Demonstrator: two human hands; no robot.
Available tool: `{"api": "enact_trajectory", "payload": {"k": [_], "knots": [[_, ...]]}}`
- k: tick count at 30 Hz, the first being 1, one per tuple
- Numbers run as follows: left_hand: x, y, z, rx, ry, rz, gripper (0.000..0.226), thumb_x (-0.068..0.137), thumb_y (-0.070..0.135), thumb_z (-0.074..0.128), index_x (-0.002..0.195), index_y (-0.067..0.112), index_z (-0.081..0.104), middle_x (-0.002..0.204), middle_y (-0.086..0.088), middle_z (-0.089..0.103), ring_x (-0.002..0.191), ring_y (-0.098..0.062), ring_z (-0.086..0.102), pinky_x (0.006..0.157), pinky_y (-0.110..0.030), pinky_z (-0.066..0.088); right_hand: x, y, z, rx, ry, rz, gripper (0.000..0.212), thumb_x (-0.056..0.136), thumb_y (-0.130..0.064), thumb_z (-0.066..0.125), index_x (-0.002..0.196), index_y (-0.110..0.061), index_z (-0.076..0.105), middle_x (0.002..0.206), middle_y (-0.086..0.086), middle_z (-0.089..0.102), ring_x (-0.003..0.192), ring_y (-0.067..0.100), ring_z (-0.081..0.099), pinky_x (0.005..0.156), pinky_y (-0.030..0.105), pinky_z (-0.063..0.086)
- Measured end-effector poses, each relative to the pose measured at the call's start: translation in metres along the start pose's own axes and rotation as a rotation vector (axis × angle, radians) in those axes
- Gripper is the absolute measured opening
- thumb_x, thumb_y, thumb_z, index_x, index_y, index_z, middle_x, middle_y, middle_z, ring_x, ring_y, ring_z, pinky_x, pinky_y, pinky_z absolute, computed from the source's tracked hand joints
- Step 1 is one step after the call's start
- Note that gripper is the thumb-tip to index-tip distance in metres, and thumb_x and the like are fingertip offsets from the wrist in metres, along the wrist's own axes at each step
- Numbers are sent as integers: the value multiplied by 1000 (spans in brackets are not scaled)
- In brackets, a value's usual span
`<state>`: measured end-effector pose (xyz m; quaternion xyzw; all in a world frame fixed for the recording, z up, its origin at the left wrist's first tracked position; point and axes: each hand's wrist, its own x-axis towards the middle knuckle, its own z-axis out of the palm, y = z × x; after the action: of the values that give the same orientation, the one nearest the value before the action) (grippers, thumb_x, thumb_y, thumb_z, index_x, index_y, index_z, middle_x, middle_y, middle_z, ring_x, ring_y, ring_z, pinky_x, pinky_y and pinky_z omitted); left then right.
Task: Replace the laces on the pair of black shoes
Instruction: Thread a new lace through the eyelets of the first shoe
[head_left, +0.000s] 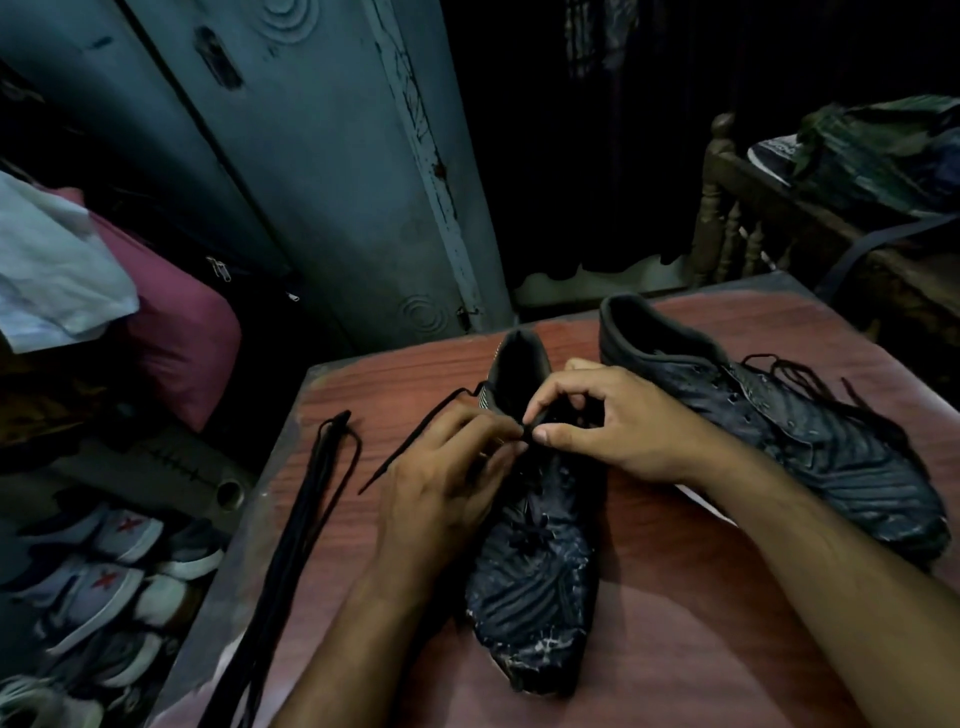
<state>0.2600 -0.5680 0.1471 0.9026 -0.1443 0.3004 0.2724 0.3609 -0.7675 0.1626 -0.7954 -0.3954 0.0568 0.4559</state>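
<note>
Head view: reddish wooden table (675, 623) by a blue-grey door (332, 171); both hands' fingers (498, 431) pinching a lace (415, 441).

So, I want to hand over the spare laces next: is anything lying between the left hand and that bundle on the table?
Nothing solid. Only the loose lace end trailing from the near shoe crosses the bare table between the left hand and the spare lace bundle.

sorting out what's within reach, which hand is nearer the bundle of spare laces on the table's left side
Left. The left hand works at the near shoe, just right of the folded lace bundle. The right hand is on the shoe's far side, farther from the bundle.
</note>
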Motion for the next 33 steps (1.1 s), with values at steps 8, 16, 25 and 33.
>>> {"api": "enact_trajectory", "payload": {"k": [8, 16, 25, 33], "knots": [[8, -16, -9, -158, -153, -107, 40, 96, 8, 67, 129, 30, 68, 134, 16, 61, 107, -4, 64, 85, -21, 52, -2, -1, -2, 18, -31, 35, 19, 90, -24, 76, 100, -39, 72, 95, 4, 54, 85, 12, 52, 85, 25, 43], [26, -32, -23, -164, -297, -150, 16, 92, 26, 74, 106, 34, 76, 104, 17, 61, 93, -7, 61, 79, -9, 42, 0, 0, 9, -44, 29, 43, 24, 78, -38, 86, 93, -36, 67, 91, -8, 52, 87, 4, 49, 80, 16, 39], [20, -34, -21, -266, -317, -193, 17, 89, 37, 75, 104, 30, 75, 102, 12, 59, 89, -5, 59, 75, -11, 41, 0, -1, 10, -51, 6, 56, 23, 82, -32, 84, 93, -34, 63, 98, 1, 55, 91, 7, 48, 83, 17, 39], [15, -37, -14, -333, -229, -219, 19, 85, 34, 77, 103, 32, 76, 104, 12, 60, 91, -10, 59, 80, -19, 46, 0, -2, 9, 34, 65, 68, 12, 89, -29, 77, 97, -33, 69, 91, -7, 60, 86, 7, 54, 81, 22, 42]]}}
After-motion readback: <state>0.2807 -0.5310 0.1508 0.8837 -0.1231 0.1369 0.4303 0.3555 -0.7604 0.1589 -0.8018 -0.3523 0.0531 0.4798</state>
